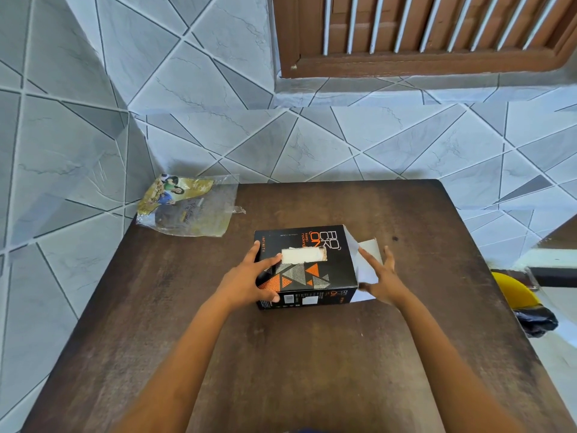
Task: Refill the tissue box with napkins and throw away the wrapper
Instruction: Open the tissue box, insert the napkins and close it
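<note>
A black box (324, 245) with orange lettering lies on the brown table (281, 354), and white napkins (304, 255) show through the slot cut in its top. My left hand (249, 281) grips the box's left end, thumb on the front face and fingers over the top. At the right end the white flaps (370, 250) stand open. My right hand (382, 281) is against these flaps with its fingers straight. A clear plastic wrapper (190, 207) with a gold printed picture lies flat at the table's far left corner.
Tiled walls close in behind and to the left of the table. A yellow bin (515, 290) with a black liner (535, 321) stands on the floor beyond the table's right edge. A brown louvred window (437, 35) is high on the back wall.
</note>
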Motion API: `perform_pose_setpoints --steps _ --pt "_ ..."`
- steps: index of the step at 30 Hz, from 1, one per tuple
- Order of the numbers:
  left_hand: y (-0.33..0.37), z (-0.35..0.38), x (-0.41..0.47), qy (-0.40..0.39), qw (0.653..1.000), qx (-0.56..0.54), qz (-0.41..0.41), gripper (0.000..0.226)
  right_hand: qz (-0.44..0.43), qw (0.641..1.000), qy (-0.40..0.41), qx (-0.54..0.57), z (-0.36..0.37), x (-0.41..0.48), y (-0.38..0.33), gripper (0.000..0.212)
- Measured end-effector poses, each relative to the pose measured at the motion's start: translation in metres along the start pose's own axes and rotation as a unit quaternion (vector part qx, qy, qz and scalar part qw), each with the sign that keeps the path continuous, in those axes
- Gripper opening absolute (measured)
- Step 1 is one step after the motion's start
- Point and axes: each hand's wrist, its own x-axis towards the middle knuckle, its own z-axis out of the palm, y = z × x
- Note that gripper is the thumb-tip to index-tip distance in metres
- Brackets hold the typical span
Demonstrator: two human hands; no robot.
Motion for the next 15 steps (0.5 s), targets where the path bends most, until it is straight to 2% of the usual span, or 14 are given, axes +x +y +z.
perform_pose_setpoints --steps 4,6,9,10,12,15 --pt "0.002 0.001 0.001 0.008 1.000 0.004 -0.005 0.086 -0.037 0.999 0.039 0.003 -0.005 0.006 -0.019 0.042" --pt "0.002 0.002 0.001 0.010 1.000 0.000 -0.005 0.086 -0.058 0.992 0.102 0.049 -0.003 0.005 -0.029 0.042" --pt "0.001 0.003 0.000 0.014 1.000 -0.011 0.001 0.085 -0.086 0.967 0.192 0.146 -0.001 0.001 -0.034 0.055" --pt "0.000 0.003 0.000 0.015 1.000 -0.017 0.004 0.085 -0.077 0.960 0.194 0.184 0.000 -0.001 -0.034 0.056" --pt "-0.002 0.003 -0.001 0.017 0.999 -0.028 0.008 0.084 -0.058 0.951 0.178 0.245 0.001 -0.003 -0.035 0.045" --pt "-0.003 0.004 0.000 0.017 0.999 -0.030 0.009 0.084 -0.041 0.941 0.172 0.288 0.003 -0.005 -0.038 0.033"
